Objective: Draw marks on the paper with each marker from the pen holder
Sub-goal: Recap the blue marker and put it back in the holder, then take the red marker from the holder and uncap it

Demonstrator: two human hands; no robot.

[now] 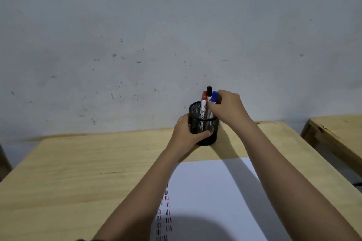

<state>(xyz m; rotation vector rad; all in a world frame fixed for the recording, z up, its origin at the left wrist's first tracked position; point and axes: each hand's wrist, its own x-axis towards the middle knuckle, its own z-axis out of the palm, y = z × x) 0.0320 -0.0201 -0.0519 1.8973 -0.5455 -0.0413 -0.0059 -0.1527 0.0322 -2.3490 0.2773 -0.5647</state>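
Note:
A black mesh pen holder (205,123) stands at the far edge of the wooden table (78,172), against the wall. Three markers stick up from it: a red-capped one (204,101), a black-capped one (209,91) and a blue-capped one (214,97). My left hand (188,131) wraps around the holder's left side. My right hand (229,107) pinches the blue-capped marker just below its cap. A white sheet of paper (211,197) lies in front of me, with columns of short red, black and blue dashes (165,213) along its left edge.
A stained grey wall (156,35) rises directly behind the table. A second wooden table (337,133) stands to the right, across a narrow gap. My forearms cross above the paper and cast shadows on it.

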